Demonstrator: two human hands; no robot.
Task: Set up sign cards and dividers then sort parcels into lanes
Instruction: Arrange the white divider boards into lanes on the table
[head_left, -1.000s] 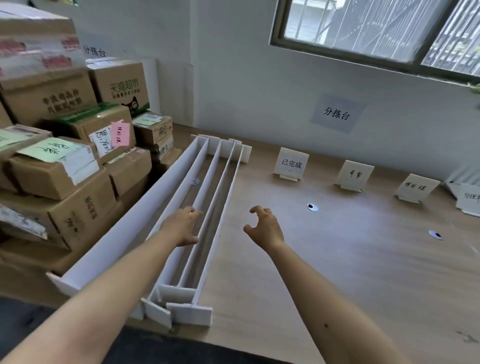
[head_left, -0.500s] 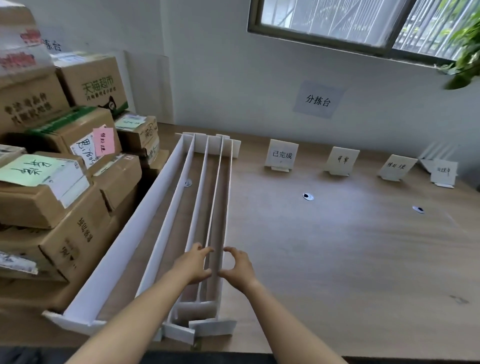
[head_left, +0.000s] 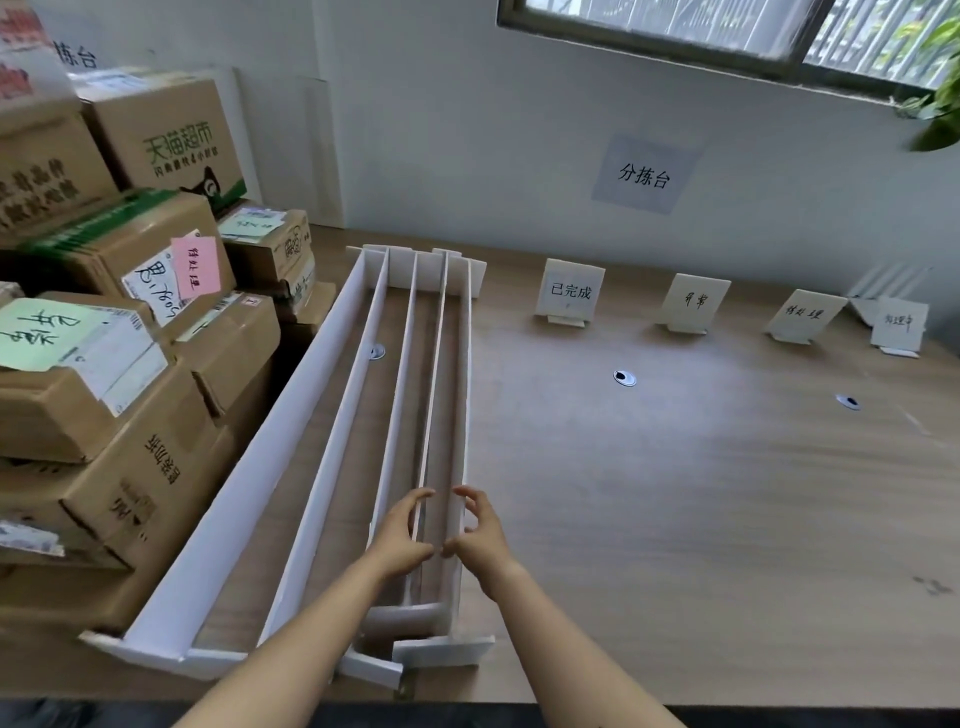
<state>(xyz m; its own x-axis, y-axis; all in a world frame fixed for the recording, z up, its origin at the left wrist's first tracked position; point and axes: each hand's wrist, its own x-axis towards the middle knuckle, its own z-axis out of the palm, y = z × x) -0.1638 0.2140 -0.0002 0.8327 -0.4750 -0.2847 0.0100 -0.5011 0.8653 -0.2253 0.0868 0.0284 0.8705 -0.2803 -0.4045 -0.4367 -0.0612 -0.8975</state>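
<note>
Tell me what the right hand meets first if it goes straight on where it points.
The rightmost white divider: the right hand has its fingers curled over that strip's top edge, apparently gripping it.

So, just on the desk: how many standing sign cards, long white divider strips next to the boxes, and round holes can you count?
Sign cards: 4
Long white divider strips: 5
Round holes: 3
Total: 12
</note>
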